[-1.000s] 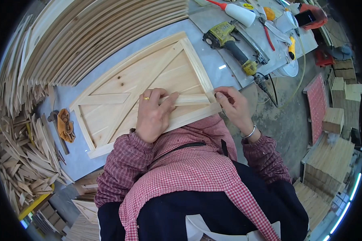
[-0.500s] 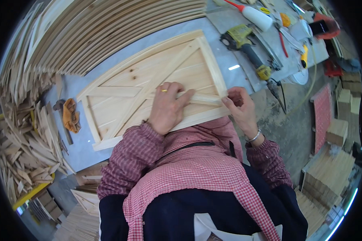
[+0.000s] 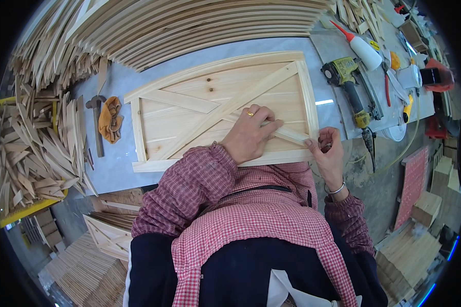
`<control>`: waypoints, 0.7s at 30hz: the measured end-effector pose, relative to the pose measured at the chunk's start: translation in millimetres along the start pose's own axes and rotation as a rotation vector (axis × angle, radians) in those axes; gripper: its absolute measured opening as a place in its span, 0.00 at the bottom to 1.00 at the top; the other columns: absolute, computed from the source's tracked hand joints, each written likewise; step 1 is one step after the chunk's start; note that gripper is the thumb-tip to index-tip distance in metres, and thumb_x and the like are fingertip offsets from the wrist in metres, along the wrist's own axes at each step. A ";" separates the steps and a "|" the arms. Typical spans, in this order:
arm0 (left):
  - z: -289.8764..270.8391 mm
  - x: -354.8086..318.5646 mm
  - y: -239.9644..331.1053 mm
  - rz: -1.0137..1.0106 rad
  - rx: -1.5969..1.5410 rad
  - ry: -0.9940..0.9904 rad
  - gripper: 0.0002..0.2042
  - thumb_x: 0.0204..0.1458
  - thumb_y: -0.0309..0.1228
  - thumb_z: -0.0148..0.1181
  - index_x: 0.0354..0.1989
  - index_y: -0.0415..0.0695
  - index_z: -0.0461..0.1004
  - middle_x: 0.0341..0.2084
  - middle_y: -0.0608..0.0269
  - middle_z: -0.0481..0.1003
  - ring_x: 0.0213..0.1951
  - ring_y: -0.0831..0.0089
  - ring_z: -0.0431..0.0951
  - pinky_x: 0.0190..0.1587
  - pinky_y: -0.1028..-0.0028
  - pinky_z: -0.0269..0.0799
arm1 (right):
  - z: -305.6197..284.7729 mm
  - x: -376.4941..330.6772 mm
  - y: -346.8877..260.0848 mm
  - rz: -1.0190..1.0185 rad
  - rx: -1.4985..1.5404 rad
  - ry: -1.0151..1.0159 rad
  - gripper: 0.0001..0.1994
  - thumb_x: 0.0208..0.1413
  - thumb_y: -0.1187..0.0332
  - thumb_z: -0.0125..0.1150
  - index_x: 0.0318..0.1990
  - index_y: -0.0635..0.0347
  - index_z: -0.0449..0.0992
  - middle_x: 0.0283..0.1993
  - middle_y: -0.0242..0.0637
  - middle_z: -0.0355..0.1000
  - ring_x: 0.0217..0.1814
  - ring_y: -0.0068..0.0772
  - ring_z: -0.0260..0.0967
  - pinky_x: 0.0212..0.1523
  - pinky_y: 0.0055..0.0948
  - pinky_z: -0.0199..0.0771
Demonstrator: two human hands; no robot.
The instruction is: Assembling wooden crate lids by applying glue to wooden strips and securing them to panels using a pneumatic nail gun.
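A pale wooden panel [image 3: 184, 120] with a raised frame lies on the bench in front of me, its near edge against my apron. One long diagonal slat [image 3: 264, 92] crosses it, and a shorter slat [image 3: 179, 100] meets that slat from the upper left. My left hand [image 3: 251, 134] is bent over another short wooden slat [image 3: 292, 134] in the lower right part, fingers closed on it near the crossing. At this slat's outer end, beside the frame's right side, my right hand [image 3: 329, 151] pinches with thumb and curled fingers. The left hand covers part of the slat.
Left of the panel lie a hammer [image 3: 96, 123] and an orange-brown cloth glove [image 3: 110, 120]. Stacked wooden strips [image 3: 210, 30] line the back. At right are a nail gun [image 3: 351, 87], a red-tipped white glue bottle [image 3: 363, 51] and an air hose [image 3: 412, 138]. Scrap wood [image 3: 36, 148] fills a yellow-edged bin.
My view has turned, so the panel and bench appear more level and farther right. Both hands remain on the short slat near the panel's lower right corner.
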State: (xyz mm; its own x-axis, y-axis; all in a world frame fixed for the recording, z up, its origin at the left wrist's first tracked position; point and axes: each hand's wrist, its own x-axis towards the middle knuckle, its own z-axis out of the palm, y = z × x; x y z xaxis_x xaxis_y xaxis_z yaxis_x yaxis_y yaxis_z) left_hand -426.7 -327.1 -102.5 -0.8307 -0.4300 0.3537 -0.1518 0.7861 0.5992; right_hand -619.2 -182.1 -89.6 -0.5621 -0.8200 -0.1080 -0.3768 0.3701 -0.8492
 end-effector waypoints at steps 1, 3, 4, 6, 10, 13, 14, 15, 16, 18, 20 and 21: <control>-1.5 -0.5 -0.1 0.001 -0.036 0.012 0.20 0.42 0.25 0.60 0.48 0.43 0.72 0.38 0.57 0.66 0.43 0.61 0.66 0.48 0.62 0.62 | 0.0 0.1 -0.3 0.002 -0.010 0.001 0.21 0.46 0.65 0.70 0.41 0.64 0.66 0.31 0.29 0.63 0.31 0.19 0.57 0.32 0.19 0.63; -7.9 -2.3 -1.3 0.003 -0.070 0.029 0.21 0.42 0.26 0.60 0.49 0.43 0.71 0.39 0.56 0.67 0.44 0.60 0.66 0.49 0.61 0.62 | 0.0 0.5 -0.6 0.000 -0.022 0.002 0.21 0.46 0.65 0.70 0.41 0.64 0.66 0.31 0.29 0.63 0.31 0.19 0.57 0.32 0.19 0.63; -15.8 -6.0 -4.0 -0.028 -0.011 0.096 0.22 0.42 0.27 0.60 0.50 0.43 0.70 0.41 0.55 0.67 0.44 0.59 0.66 0.49 0.60 0.62 | 0.0 0.7 -0.7 -0.008 -0.024 0.003 0.21 0.46 0.64 0.70 0.41 0.64 0.66 0.31 0.29 0.63 0.31 0.19 0.57 0.32 0.19 0.63; -37.5 -18.0 -12.0 -0.074 0.143 0.183 0.22 0.42 0.30 0.60 0.50 0.43 0.70 0.44 0.54 0.67 0.45 0.57 0.66 0.50 0.59 0.62 | -0.6 -0.1 -0.9 -0.017 -0.030 0.007 0.21 0.46 0.64 0.70 0.41 0.65 0.66 0.31 0.30 0.63 0.31 0.19 0.57 0.32 0.20 0.63; -74.3 -42.4 -28.5 -0.213 0.307 0.165 0.21 0.41 0.32 0.60 0.47 0.41 0.71 0.43 0.55 0.67 0.45 0.57 0.66 0.52 0.59 0.60 | -2.2 0.1 -2.4 -0.013 -0.070 -0.004 0.21 0.46 0.64 0.70 0.41 0.65 0.66 0.31 0.30 0.63 0.31 0.20 0.58 0.32 0.20 0.64; -74.6 -48.4 -32.9 -0.240 0.308 0.140 0.20 0.40 0.31 0.61 0.45 0.40 0.71 0.42 0.55 0.68 0.45 0.57 0.66 0.52 0.59 0.59 | -2.4 0.7 -4.2 -0.005 -0.069 -0.016 0.21 0.46 0.64 0.70 0.41 0.64 0.66 0.31 0.30 0.64 0.31 0.19 0.58 0.33 0.20 0.64; -73.5 -48.7 -33.6 -0.252 0.299 0.127 0.20 0.40 0.31 0.61 0.44 0.40 0.71 0.42 0.56 0.68 0.45 0.57 0.66 0.52 0.60 0.59 | -2.6 0.7 -4.9 -0.001 -0.071 -0.020 0.21 0.46 0.64 0.70 0.41 0.64 0.66 0.31 0.30 0.64 0.31 0.19 0.58 0.33 0.20 0.64; -72.4 -49.0 -34.2 -0.252 0.296 0.132 0.20 0.40 0.31 0.61 0.44 0.40 0.71 0.42 0.56 0.68 0.45 0.57 0.66 0.52 0.60 0.59 | -2.6 1.0 -5.5 0.003 -0.076 -0.017 0.21 0.46 0.64 0.70 0.41 0.64 0.66 0.31 0.30 0.64 0.31 0.19 0.58 0.33 0.20 0.64; -71.8 -48.8 -34.7 -0.237 0.312 0.141 0.19 0.40 0.31 0.61 0.43 0.40 0.71 0.41 0.56 0.68 0.45 0.57 0.66 0.52 0.59 0.59 | -3.3 1.4 -6.3 0.010 -0.084 -0.036 0.21 0.46 0.65 0.69 0.42 0.65 0.66 0.31 0.30 0.64 0.31 0.20 0.59 0.33 0.21 0.65; -71.0 -48.0 -35.6 -0.203 0.343 0.160 0.19 0.39 0.31 0.61 0.42 0.39 0.72 0.40 0.56 0.68 0.45 0.57 0.66 0.52 0.59 0.59 | -6.2 3.2 -7.5 0.023 -0.100 -0.068 0.20 0.46 0.66 0.69 0.43 0.65 0.67 0.31 0.31 0.65 0.31 0.21 0.61 0.33 0.21 0.65; -71.4 -47.1 -36.5 -0.183 0.338 0.173 0.19 0.39 0.31 0.61 0.42 0.39 0.72 0.39 0.56 0.68 0.45 0.57 0.66 0.52 0.59 0.60 | -16.0 8.8 -9.3 -0.021 -0.160 -0.061 0.20 0.47 0.67 0.68 0.44 0.64 0.67 0.31 0.31 0.65 0.32 0.20 0.61 0.33 0.20 0.65; -71.4 -46.6 -36.9 -0.170 0.344 0.179 0.19 0.39 0.31 0.61 0.42 0.39 0.72 0.39 0.56 0.68 0.45 0.57 0.66 0.52 0.58 0.60 | -22.8 13.3 -10.2 -0.065 -0.210 -0.063 0.19 0.47 0.68 0.68 0.44 0.64 0.67 0.32 0.30 0.65 0.32 0.20 0.61 0.33 0.20 0.65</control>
State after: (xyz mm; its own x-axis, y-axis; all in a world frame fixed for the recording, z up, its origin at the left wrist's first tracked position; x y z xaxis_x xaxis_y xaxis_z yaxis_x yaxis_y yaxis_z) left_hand -344.2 -367.8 -89.8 -0.6766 -0.6129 0.4081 -0.4737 0.7866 0.3960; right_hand -639.6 -186.8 -70.6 -0.4869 -0.8683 -0.0946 -0.5595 0.3932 -0.7296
